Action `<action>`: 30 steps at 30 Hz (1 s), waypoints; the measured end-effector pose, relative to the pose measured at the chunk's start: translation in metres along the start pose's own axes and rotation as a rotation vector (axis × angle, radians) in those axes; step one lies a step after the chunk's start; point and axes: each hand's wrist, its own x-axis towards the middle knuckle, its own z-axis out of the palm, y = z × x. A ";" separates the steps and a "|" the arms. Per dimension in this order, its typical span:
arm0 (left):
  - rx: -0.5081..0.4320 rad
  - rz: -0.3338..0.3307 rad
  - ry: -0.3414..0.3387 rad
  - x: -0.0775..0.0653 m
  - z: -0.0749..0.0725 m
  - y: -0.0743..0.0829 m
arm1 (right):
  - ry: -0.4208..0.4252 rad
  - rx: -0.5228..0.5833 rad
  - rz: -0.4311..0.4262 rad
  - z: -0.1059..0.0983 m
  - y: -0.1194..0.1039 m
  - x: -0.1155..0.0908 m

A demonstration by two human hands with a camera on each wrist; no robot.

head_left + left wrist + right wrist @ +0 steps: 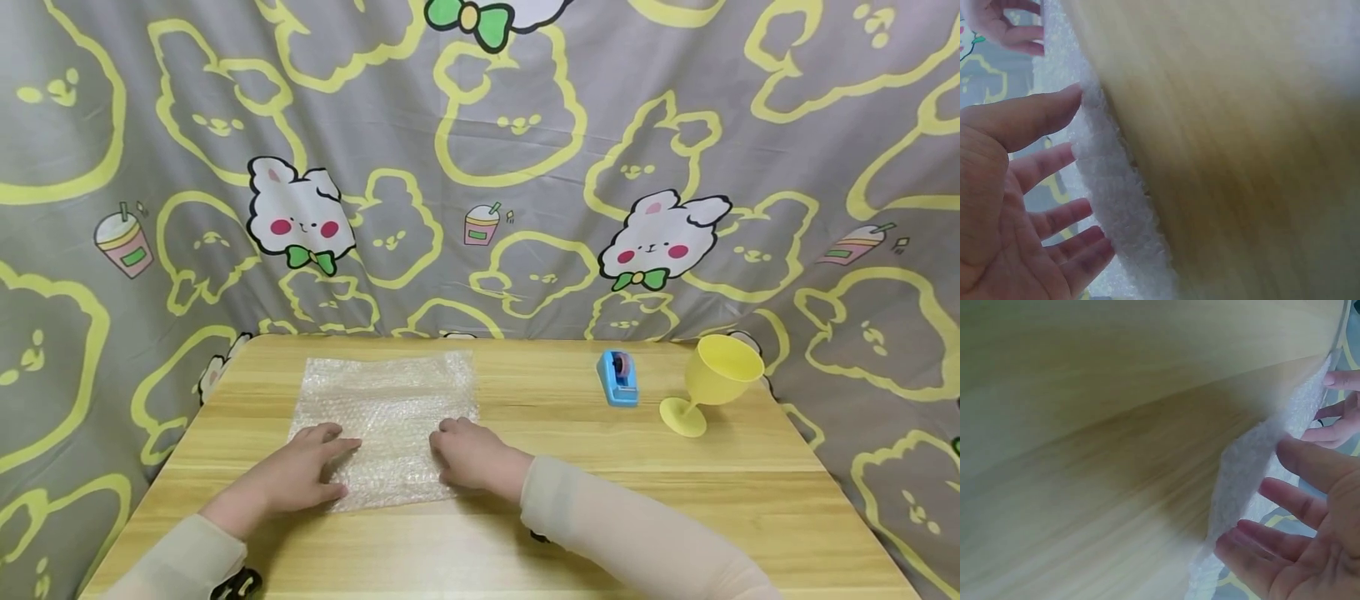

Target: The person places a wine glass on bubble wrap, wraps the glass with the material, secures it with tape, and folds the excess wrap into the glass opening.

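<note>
A clear sheet of bubble wrap lies flat on the left half of the wooden table. My left hand rests at its left edge, fingers spread and thumb near the front corner. On the opposite edge, the fingers of my right hand touch the sheet. In the left wrist view, my left fingertips meet the wrap with the fingers extended and apart. The right wrist view shows my right fingertips against the wrap's border, loosely bent and not closed round it.
A blue tape dispenser with a pinkish roll sits at the back right of the table. Beside it, near the right edge, stands a yellow goblet. A grey patterned curtain hangs behind and along both sides.
</note>
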 end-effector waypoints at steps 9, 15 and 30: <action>-0.002 -0.010 -0.035 0.004 -0.002 0.002 | -0.026 -0.022 0.002 -0.001 0.003 -0.002; 0.002 -0.007 -0.049 0.008 -0.001 0.007 | -0.022 -0.018 0.000 -0.001 0.010 -0.007; -0.004 0.000 -0.058 0.016 0.002 0.022 | -0.017 -0.021 -0.038 0.000 0.028 -0.025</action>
